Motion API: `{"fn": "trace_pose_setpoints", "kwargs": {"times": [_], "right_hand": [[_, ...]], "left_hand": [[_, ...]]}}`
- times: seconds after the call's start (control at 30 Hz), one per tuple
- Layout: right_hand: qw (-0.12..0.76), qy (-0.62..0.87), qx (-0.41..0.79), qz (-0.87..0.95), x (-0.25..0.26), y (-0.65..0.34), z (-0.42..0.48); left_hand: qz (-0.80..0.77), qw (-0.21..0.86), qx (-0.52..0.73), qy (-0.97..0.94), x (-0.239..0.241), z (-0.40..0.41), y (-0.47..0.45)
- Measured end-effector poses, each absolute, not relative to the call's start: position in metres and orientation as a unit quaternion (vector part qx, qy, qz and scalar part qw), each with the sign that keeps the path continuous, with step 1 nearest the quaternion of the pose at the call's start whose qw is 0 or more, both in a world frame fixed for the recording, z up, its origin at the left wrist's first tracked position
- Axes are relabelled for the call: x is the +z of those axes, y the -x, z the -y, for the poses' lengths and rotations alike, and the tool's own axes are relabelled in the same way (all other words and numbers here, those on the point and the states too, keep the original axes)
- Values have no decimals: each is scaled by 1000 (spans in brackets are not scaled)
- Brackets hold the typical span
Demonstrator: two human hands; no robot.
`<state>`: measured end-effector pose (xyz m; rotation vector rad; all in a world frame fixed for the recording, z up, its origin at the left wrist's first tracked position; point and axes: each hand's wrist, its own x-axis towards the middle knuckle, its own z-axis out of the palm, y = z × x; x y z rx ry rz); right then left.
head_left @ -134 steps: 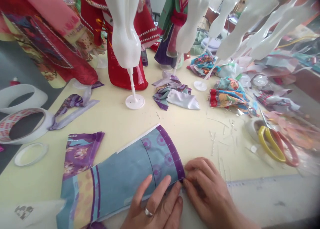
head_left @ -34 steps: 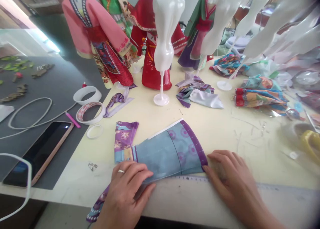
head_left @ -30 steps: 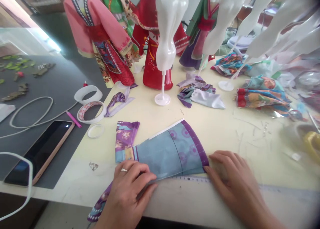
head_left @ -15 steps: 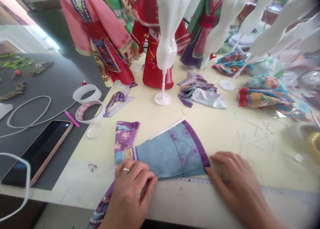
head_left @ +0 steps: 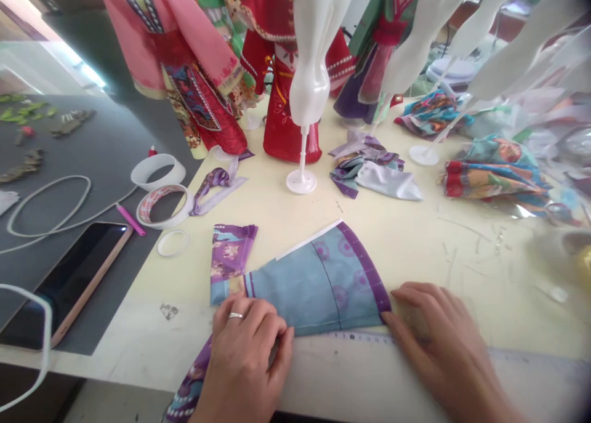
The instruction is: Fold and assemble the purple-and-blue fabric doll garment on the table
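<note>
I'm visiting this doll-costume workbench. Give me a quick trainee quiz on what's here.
1. True or false: the left hand wears a ring.
2. Fill in the blank: the right hand rests at the end of the ____ band of the blue fabric.
3. Which lies on the dark mat? A: scissors; B: a phone; C: a ruler.

Key: 1 true; 2 purple; 3 B.

Fabric [head_left: 314, 294] partly hidden under left hand [head_left: 244, 361]
</note>
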<state>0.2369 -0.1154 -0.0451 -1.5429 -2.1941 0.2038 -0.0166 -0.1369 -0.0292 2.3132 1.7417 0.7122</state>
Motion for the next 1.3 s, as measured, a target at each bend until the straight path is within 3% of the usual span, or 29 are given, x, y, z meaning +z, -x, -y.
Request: {"fn": "trace_pose_setpoints", "kwargs": {"times": [0.67, 0.97, 1.1, 1.2, 1.3], "right_hand": [[229, 554, 74, 797, -44, -236, 114], [242, 548, 71, 797, -43, -234, 115], [243, 553, 71, 794, -44, -234, 116], [243, 554, 65, 794, -44, -234, 117], [246, 550, 59, 796, -44, -234, 117]], "left_hand": [[-569, 101, 229, -784, -27, 135, 19], [-544, 5, 266, -796, -24, 153, 12], [-444, -15, 304, -843, -30, 169, -8], [-347, -20, 244, -905, -38, 172, -24], [-347, -8, 145, -926, -43, 169, -35]]}}
